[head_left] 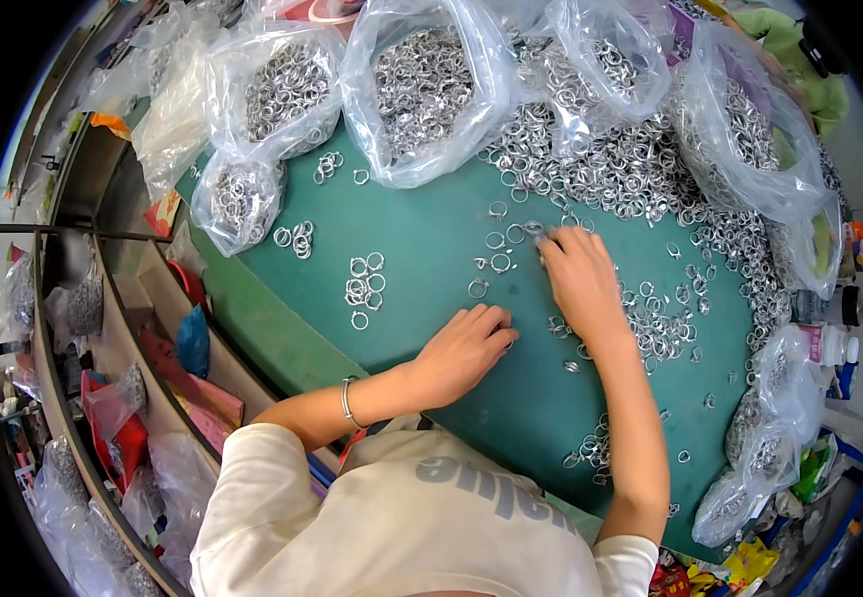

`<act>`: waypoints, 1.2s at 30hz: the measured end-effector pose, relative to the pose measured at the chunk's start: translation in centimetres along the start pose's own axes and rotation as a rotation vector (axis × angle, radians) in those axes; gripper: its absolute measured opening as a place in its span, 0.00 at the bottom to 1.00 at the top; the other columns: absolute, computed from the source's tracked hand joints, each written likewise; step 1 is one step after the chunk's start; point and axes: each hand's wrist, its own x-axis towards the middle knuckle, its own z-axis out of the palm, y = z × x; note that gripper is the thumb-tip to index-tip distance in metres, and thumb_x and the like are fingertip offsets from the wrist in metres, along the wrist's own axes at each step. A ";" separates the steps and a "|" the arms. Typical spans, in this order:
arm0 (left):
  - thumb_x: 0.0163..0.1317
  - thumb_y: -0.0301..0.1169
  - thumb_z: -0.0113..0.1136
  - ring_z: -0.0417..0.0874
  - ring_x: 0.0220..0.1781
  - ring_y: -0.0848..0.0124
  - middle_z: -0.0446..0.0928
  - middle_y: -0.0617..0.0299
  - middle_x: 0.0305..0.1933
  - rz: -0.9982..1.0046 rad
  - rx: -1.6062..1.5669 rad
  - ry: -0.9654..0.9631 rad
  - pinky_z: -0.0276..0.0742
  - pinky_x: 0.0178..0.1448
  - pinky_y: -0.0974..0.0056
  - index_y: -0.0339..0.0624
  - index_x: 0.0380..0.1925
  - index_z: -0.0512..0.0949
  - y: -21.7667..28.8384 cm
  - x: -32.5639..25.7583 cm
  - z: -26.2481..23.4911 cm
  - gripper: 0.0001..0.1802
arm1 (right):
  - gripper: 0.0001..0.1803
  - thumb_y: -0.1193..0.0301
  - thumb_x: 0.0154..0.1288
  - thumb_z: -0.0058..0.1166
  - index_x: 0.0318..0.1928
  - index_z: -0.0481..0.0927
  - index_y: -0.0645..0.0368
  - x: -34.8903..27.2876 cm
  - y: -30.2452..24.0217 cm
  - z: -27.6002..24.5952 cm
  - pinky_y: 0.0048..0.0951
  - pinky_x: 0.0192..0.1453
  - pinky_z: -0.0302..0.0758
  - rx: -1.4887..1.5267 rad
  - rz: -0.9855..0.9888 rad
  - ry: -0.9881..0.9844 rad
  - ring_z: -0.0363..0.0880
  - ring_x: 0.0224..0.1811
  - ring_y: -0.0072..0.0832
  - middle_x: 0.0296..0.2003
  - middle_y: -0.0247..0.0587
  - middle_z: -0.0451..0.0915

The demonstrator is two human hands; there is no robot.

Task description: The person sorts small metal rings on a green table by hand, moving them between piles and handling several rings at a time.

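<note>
On the green tabletop (422, 229), ringed by open bags (422, 90) feeding a loose heap, the right hand (579, 279) pinches one metal ring (534, 229) in a nearly closed grip while the left hand (466, 348) rests flat, holding nothing, steadying.

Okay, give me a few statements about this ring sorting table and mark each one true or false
1. The green table top is strewn with small silver metal rings. True.
2. The left hand is raised high above the table. False: it rests on the green surface, fingers curled.
3. The right hand reaches toward rings near the table's middle. True.
4. The clear plastic bags at the far edge hold red beads. False: they hold silver rings.
5. The left wrist wears a thin silver bracelet. True.
</note>
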 end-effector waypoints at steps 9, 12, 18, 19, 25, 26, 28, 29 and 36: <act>0.53 0.24 0.60 0.72 0.44 0.59 0.70 0.56 0.44 0.044 -0.046 0.056 0.67 0.44 0.60 0.38 0.42 0.75 0.7 -0.5 0.2 0.14 | 0.11 0.79 0.50 0.58 0.36 0.77 0.63 -0.7 -2.7 -0.4 0.38 0.49 0.68 0.277 0.017 0.109 0.70 0.47 0.40 0.42 0.44 0.73; 0.54 0.25 0.61 0.74 0.41 0.55 0.72 0.54 0.40 -0.062 -0.021 0.376 0.69 0.43 0.57 0.39 0.42 0.74 -0.8 0.7 -0.6 0.14 | 0.09 0.77 0.50 0.61 0.33 0.76 0.63 -0.4 -3.2 1.2 0.38 0.49 0.68 0.290 0.008 0.060 0.70 0.45 0.40 0.40 0.43 0.72; 0.53 0.22 0.63 0.77 0.35 0.57 0.76 0.54 0.34 -0.140 0.098 0.460 0.74 0.40 0.60 0.34 0.35 0.77 -4.9 2.9 -2.2 0.09 | 0.07 0.76 0.51 0.60 0.31 0.76 0.62 -0.9 -3.0 -0.6 0.37 0.47 0.68 0.440 0.128 0.045 0.70 0.44 0.38 0.38 0.40 0.72; 0.54 0.23 0.62 0.77 0.32 0.59 0.76 0.54 0.32 -0.196 0.018 0.455 0.73 0.38 0.62 0.33 0.34 0.78 -4.9 3.1 -2.3 0.07 | 0.07 0.76 0.51 0.60 0.32 0.77 0.62 -0.6 -3.2 -0.5 0.37 0.47 0.68 0.474 0.133 0.066 0.70 0.45 0.38 0.38 0.40 0.72; 0.59 0.23 0.58 0.73 0.19 0.72 0.75 0.58 0.20 -0.481 -0.334 0.289 0.69 0.26 0.67 0.30 0.33 0.79 -5.0 3.4 -3.9 0.05 | 0.07 0.77 0.51 0.60 0.32 0.77 0.62 2.3 -3.5 2.3 0.36 0.48 0.68 0.156 -0.020 0.193 0.71 0.45 0.38 0.41 0.42 0.74; 0.60 0.23 0.58 0.72 0.19 0.74 0.75 0.59 0.19 -0.495 -0.315 0.250 0.69 0.26 0.68 0.30 0.34 0.78 -5.1 3.5 -4.2 0.06 | 0.07 0.77 0.51 0.60 0.33 0.77 0.62 2.2 -3.5 2.1 0.36 0.48 0.68 0.151 -0.007 0.187 0.72 0.45 0.39 0.41 0.42 0.74; 0.60 0.23 0.58 0.71 0.19 0.74 0.74 0.60 0.20 -0.516 -0.290 0.239 0.68 0.26 0.67 0.31 0.37 0.78 -5.0 3.3 -4.5 0.07 | 0.07 0.77 0.51 0.60 0.33 0.77 0.62 1.6 -3.3 1.5 0.37 0.48 0.68 0.142 0.006 0.165 0.72 0.45 0.39 0.41 0.42 0.74; 0.59 0.23 0.58 0.72 0.19 0.74 0.74 0.60 0.20 -0.516 -0.282 0.259 0.69 0.26 0.67 0.32 0.40 0.77 -4.8 3.4 -4.5 0.09 | 0.08 0.77 0.51 0.60 0.33 0.77 0.62 1.1 -3.4 1.3 0.37 0.48 0.68 0.252 0.069 0.170 0.72 0.45 0.39 0.41 0.42 0.74; 0.57 0.19 0.57 0.75 0.30 0.63 0.72 0.55 0.35 -0.320 -0.028 0.415 0.72 0.36 0.63 0.35 0.47 0.73 -3.9 1.4 -4.2 0.16 | 0.09 0.78 0.51 0.61 0.34 0.76 0.63 -2.4 -5.9 -1.1 0.38 0.47 0.69 0.583 0.200 0.031 0.73 0.42 0.40 0.39 0.42 0.74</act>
